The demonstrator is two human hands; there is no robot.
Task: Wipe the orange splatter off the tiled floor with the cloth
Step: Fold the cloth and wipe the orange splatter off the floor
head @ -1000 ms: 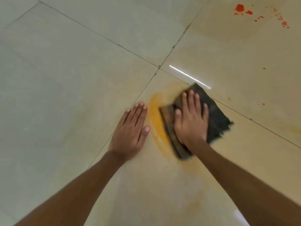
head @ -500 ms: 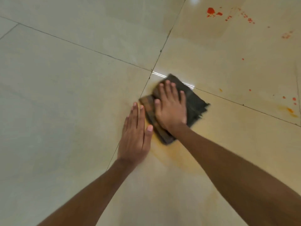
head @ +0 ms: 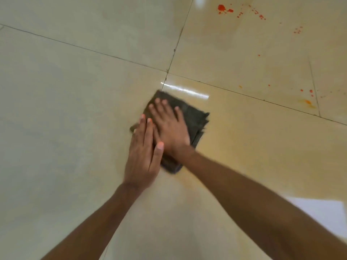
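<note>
Item: floor [head: 56,109], glossy beige tiles with dark grout lines. Your left hand [head: 143,156] lies flat, fingers straight and together, gripping nothing; its fingertips overlap the cloth's left edge and its thumb touches your right hand. Item: cloth [head: 193,119], dark grey, folded, edges blurred, lying flat on the tile just below the crossing of the grout lines; no label or writing readable. Your right hand [head: 170,126] presses palm-down on the cloth, fingers spread and extended, not curled round it. Item: splatter [head: 221,8], red-orange spots scattered across the far right tile, plus an orange smear [head: 308,102] by the right grout line, well apart from the cloth.
</note>
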